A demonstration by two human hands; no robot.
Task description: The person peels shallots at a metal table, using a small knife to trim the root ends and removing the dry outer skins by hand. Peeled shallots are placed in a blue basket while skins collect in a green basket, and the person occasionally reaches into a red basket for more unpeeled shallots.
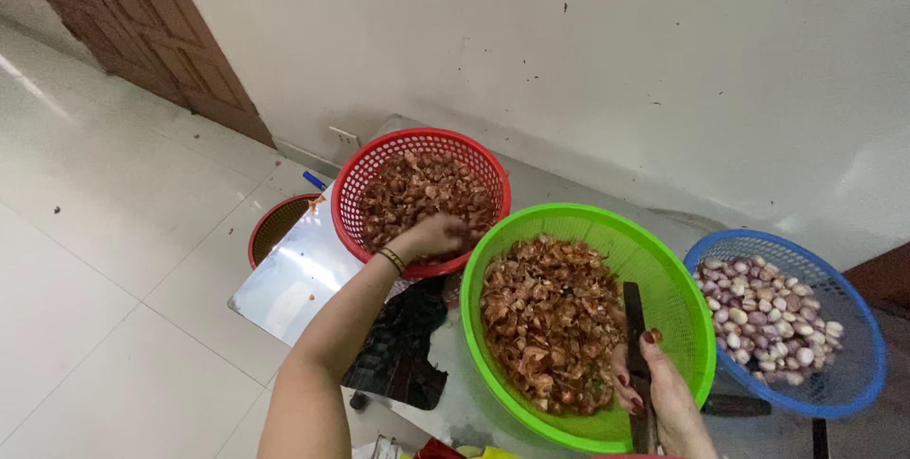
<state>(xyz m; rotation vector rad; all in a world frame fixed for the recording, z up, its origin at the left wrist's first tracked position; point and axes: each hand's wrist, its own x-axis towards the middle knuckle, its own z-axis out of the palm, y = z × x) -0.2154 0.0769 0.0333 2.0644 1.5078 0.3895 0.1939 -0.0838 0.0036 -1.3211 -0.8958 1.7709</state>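
Left arm stretched forward, left hand (pixel 434 234) curled palm-down; right hand (pixel 654 385) low, fingers (pixel 650 337) seemingly gripping.

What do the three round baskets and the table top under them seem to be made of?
The red basket, green basket and blue basket look like moulded plastic: bright uniform colours and fine mesh walls. The table top seems to be polished metal, probably stainless steel, since it is silvery and reflective.

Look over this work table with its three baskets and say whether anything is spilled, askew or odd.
Nothing is spilled. One oddity: the red basket juts past the far edge of the metal table. The left hand reaches into it. The right hand holds a knife over the green basket of skins. The blue basket holds peeled shallots.
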